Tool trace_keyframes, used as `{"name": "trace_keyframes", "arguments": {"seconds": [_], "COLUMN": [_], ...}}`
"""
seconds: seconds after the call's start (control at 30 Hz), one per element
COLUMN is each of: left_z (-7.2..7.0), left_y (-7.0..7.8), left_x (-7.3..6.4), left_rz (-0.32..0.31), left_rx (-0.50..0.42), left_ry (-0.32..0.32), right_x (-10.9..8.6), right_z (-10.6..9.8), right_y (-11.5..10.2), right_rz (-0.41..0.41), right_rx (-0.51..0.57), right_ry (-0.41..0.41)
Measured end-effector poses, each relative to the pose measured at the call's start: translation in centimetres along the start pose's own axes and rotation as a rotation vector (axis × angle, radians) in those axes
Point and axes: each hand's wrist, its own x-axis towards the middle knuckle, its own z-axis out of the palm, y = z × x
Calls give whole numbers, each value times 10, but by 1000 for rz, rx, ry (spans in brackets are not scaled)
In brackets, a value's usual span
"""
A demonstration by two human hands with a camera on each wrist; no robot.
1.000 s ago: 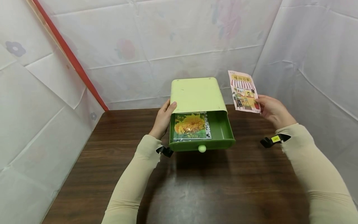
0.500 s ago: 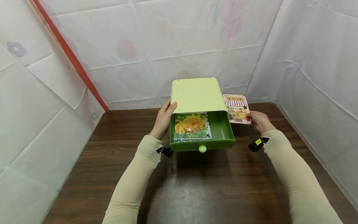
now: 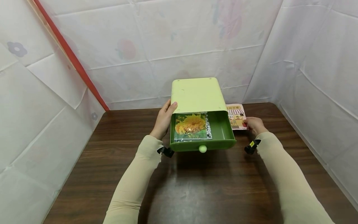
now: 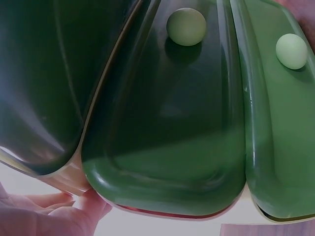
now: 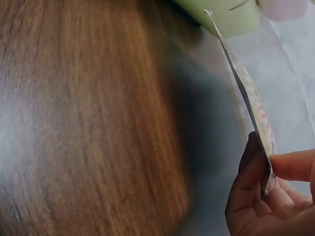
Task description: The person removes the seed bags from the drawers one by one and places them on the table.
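Observation:
A light green drawer cabinet (image 3: pixel 198 95) stands on the table with its top drawer (image 3: pixel 221 127) pulled out. Inside the drawer, on its left, lies a flower seed packet (image 3: pixel 192 126) with an orange bloom printed on it. My left hand (image 3: pixel 162 119) holds the cabinet's left side, thumb over the top edge; in the left wrist view its fingers (image 4: pixel 54 211) meet the cabinet wall. Between thumb and fingers my right hand (image 3: pixel 255 124) pinches a pink seed packet (image 3: pixel 237 119) printed with a striped awning. The packet's left part is hidden behind the cabinet.
Two lower drawers, each with a round knob (image 4: pixel 186 27), show pushed in below the open one. Behind the dark wooden table (image 3: pixel 195 193) hangs a white cloth wall (image 3: pixel 112 46); another stands at the right. A red strip (image 3: pixel 70 56) runs down the left corner.
My right hand has come down and to the left with the pink seed packet, from above the table to beside the cabinet. The left hand, cabinet and drawer stay put.

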Motion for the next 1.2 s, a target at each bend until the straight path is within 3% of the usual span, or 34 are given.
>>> {"name": "trace_keyframes", "arguments": {"seconds": [0.13,0.33,0.47,0.73,1.07,1.2], "left_z": [0,-3,-3,-3,-4,-2], "left_y": [-2,-25,-31,-33,-26,-21], "left_x": [2,17,20,21,18,16], "left_rz": [-5,-6,4,14,-2,-4], "left_rx": [11,1,-10,-4,13,37], "left_ry": [6,18,25,36,15,10], "right_x": [2,4,3,-8,-11,-10], "right_z": [2,6,7,11,16,15], "right_y": [4,7,7,2,0,0], "right_rz": [-13,-6,-40,-187,-177,-138], "right_rx": [-91,-165,-263,-600,-745,-753], "right_ry": [13,28,18,105,155,142]}}
